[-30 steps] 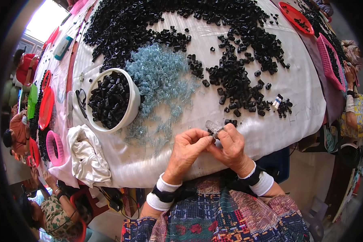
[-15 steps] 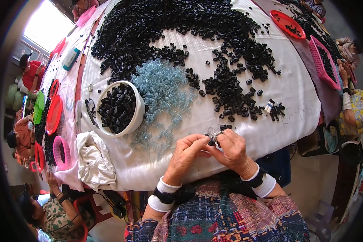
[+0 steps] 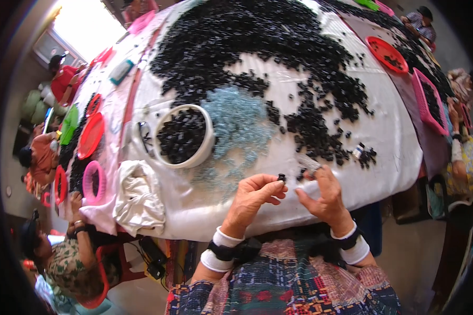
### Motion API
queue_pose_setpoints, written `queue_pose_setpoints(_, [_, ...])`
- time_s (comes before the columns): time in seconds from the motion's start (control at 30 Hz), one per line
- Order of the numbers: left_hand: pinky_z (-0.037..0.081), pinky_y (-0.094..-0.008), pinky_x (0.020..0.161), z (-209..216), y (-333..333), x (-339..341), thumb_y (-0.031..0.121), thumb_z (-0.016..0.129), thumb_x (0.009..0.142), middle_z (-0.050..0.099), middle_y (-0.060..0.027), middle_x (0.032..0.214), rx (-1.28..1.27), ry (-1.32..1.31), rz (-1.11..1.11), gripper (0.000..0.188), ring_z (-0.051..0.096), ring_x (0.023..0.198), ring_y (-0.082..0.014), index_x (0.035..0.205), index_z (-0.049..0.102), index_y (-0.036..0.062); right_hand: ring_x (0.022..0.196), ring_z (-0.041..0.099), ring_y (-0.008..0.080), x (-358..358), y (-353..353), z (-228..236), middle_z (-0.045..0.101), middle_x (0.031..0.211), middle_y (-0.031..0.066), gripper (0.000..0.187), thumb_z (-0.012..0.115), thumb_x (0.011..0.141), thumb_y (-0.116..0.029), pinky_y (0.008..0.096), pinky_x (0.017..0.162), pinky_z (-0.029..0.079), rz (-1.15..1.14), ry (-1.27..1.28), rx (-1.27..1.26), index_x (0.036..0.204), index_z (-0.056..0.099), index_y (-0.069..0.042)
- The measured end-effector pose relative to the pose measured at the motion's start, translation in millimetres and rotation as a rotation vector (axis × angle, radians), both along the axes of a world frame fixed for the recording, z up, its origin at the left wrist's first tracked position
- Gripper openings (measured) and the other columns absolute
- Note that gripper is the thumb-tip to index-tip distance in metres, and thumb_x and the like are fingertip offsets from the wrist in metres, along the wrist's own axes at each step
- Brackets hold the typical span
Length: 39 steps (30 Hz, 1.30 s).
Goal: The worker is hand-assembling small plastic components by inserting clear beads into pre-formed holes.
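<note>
Your left hand (image 3: pixel 249 199) pinches a small black part (image 3: pixel 281 178) above the white-covered counter (image 3: pixel 189 218), towards its near edge; your right hand (image 3: pixel 325 197) holds its thumb apart from its fingers, a greyish clear piece (image 3: pixel 308 164) at the fingertips; whether that is gripped, I cannot tell.

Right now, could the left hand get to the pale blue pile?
Probably yes: the left hand is close to the pale blue pile, with mostly white cloth and loose blue bits between them. It's pinching a small black piece, though, so grabbing might be awkward.
</note>
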<state>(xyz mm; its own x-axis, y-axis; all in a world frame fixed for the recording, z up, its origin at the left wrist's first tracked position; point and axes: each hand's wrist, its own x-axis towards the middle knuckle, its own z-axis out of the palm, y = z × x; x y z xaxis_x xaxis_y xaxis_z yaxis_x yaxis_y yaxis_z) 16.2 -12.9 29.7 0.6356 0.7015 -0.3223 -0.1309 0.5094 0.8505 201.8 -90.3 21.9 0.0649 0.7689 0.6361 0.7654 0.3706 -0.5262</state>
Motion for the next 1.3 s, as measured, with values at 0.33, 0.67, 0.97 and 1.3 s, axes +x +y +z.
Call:
queue_pose_setpoints(0.33, [0.059, -0.0336, 0.060, 13.4, 61.9, -62.4, 0.027, 0.055, 0.094, 0.069, -0.0092, 0.085, -0.079, -0.232, 0.440, 0.024, 0.068, 0.069, -0.0188, 0.099, 0.063, 0.0042, 0.070, 0.054, 0.0317, 13.6, -5.5, 7.7, 0.054, 0.080, 0.0151, 0.018, 0.065, 0.072, 0.004, 0.0376, 0.062, 0.046, -0.122, 0.132, -0.126, 0.088, 0.056, 0.002])
queue_pose_setpoints(0.67, [0.061, -0.0357, 0.065, 9.5, 105.8, -97.3, 0.028, 0.051, 0.096, 0.069, -0.0120, 0.098, -0.189, -0.400, 0.659, 0.026, 0.069, 0.082, -0.0220, 0.102, 0.061, 0.0047, 0.066, 0.054, 0.0324, 25.7, 13.5, 14.1, 0.053, 0.076, 0.0146, 0.010, 0.063, 0.076, 0.003, 0.0395, 0.057, 0.043, -0.200, 0.087, -0.070, 0.081, 0.055, 0.001])
queue_pose_setpoints(0.97, [0.059, -0.0400, 0.074, 7.2, 97.5, -98.2, 0.026, 0.047, 0.098, 0.065, -0.0138, 0.110, -0.205, -0.414, 0.577, 0.033, 0.067, 0.093, -0.0248, 0.116, 0.056, 0.0000, 0.064, 0.053, 0.0317, 29.4, 1.4, 0.4, 0.052, 0.073, 0.0145, 0.010, 0.062, 0.075, 0.006, 0.0376, 0.055, 0.042, -0.164, 0.075, -0.224, 0.081, 0.055, 0.001])
queue_pose_setpoints(1.3, [0.046, -0.0272, 0.056, 4.4, 78.6, -140.9, 0.018, 0.061, 0.089, 0.056, 0.0029, 0.070, -0.021, -0.293, 1.125, 0.009, 0.053, 0.063, -0.0109, 0.095, 0.060, 0.0112, 0.064, 0.054, 0.0312, 16.8, 13.0, -4.3, 0.054, 0.074, 0.0148, 0.010, 0.061, 0.076, 0.006, 0.0364, 0.056, 0.043, -0.044, 0.090, -0.200, 0.084, 0.058, 0.002])
